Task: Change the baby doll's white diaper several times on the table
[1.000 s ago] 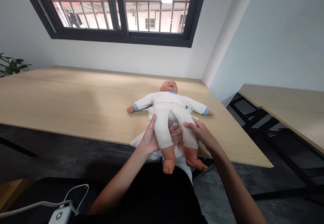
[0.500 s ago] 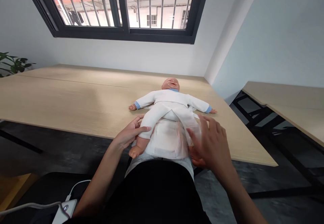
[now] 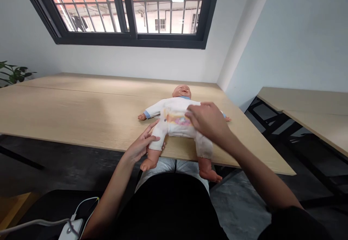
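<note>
A baby doll (image 3: 181, 91) in a white outfit with blue cuffs lies on its back on the table, its feet over the near edge. My left hand (image 3: 143, 142) is wrapped round the doll's leg on the left, thumb on top and fingertips showing at the inner side. A white diaper (image 3: 179, 127) with a coloured printed band lies folded up over the doll's front, between the legs. My right hand (image 3: 208, 120) is closed on the diaper's upper right part and covers the doll's arm on that side. What the right fingertips pinch is partly hidden.
The wooden table (image 3: 81, 113) runs along the wall under a barred window (image 3: 130, 37). Another table (image 3: 312, 106) stands to the right. A white device with cables (image 3: 71, 229) lies at the lower left, and a plant (image 3: 16, 74) at the far left.
The diaper, which hung towards me between the doll's legs, is now folded up over its front. My right hand has moved up from the right leg to the diaper; my left stays on the leg.
</note>
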The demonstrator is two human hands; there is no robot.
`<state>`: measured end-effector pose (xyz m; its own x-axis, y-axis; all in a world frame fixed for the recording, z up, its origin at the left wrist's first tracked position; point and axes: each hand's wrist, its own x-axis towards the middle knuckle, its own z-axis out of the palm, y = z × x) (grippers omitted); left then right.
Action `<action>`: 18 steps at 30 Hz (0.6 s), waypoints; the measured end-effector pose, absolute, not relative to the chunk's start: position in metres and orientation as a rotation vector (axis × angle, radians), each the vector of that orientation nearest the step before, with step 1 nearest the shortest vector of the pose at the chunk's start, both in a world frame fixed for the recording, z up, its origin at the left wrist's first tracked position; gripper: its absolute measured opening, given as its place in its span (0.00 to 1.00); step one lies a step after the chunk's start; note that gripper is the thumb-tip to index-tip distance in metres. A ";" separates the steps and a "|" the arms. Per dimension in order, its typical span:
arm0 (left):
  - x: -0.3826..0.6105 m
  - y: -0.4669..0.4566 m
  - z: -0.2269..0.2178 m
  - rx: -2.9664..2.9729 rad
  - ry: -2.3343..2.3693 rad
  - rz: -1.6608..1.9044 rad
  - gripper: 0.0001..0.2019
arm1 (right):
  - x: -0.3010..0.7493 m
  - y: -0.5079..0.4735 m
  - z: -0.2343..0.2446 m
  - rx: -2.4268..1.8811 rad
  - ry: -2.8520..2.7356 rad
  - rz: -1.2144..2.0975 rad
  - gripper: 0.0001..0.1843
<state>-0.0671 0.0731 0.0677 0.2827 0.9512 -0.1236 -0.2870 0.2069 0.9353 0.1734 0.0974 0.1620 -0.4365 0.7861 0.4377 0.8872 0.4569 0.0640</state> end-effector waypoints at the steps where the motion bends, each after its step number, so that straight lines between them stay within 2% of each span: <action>1: -0.067 0.073 0.067 1.014 0.894 1.030 0.44 | 0.175 0.120 0.174 -1.472 -2.334 -0.298 0.10; 5: -0.065 0.073 0.061 1.300 1.030 1.005 0.40 | 0.181 0.202 0.182 -1.305 -2.377 0.294 0.09; 10: -0.065 0.073 0.052 1.629 1.213 0.950 0.35 | 0.188 0.238 0.143 -1.337 -2.321 0.632 0.15; 15: -0.053 0.068 0.082 2.082 1.280 1.214 0.25 | 0.192 0.237 0.111 -1.373 -2.054 0.583 0.16; 18: -0.031 0.077 0.112 2.357 0.945 0.999 0.15 | 0.191 0.240 0.101 -1.397 -1.947 0.435 0.18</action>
